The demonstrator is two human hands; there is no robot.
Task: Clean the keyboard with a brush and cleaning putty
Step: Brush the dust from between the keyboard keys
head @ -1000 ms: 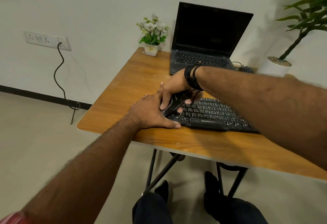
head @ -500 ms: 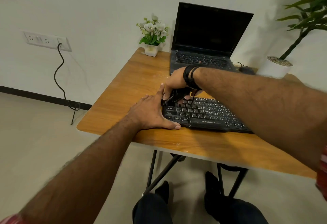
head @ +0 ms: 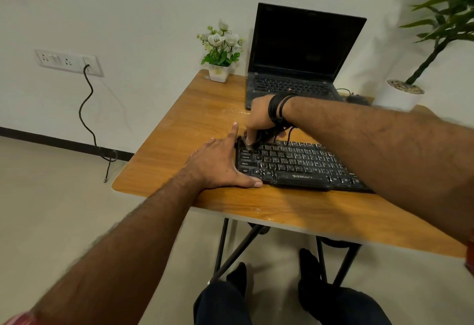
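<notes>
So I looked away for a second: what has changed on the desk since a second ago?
The right hand, gripping a dark tool, moved from the near left corner of the keyboard up to its far left corner. The left hand stayed flat, bracing the left edge. Keyboard, laptop and flower pot stayed put.

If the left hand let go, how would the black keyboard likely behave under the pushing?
The keyboard looks thin, flat and stiff, so it would probably slide on the glossy wooden table, not tip. The left hand braces its end, suggesting it is light.
</notes>
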